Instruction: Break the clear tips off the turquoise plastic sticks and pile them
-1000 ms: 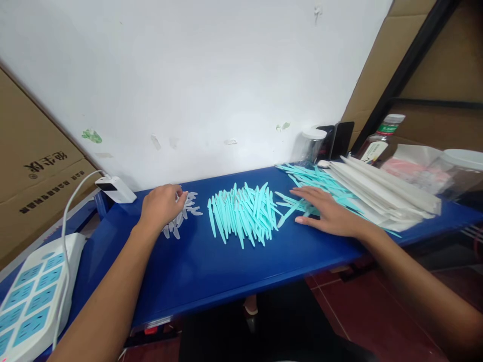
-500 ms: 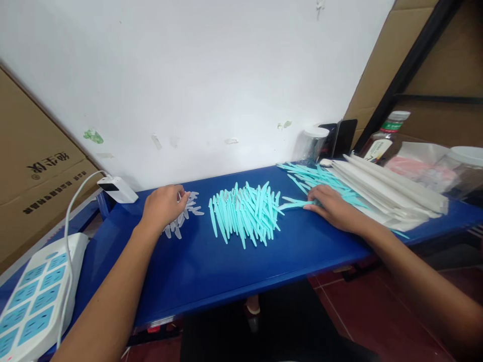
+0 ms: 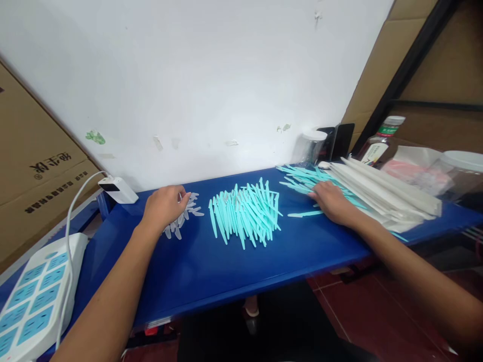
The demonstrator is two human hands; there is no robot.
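The left hand [image 3: 164, 205] has its fingers curled toward the thumb, with clear pieces [image 3: 193, 206] beside and below the fingertips; whether they pinch one, I cannot tell. Right of those fingers, well short of the other hand's, lies a heap [image 3: 245, 216] of teal sticks. The right hand [image 3: 332, 202] is bent, fingertips pointing down near a lone stick [image 3: 302, 214] that reaches out leftward; its grip is hidden. Just beyond those fingers spread loose sticks [image 3: 302, 177], with white bags [image 3: 385, 196] to their right.
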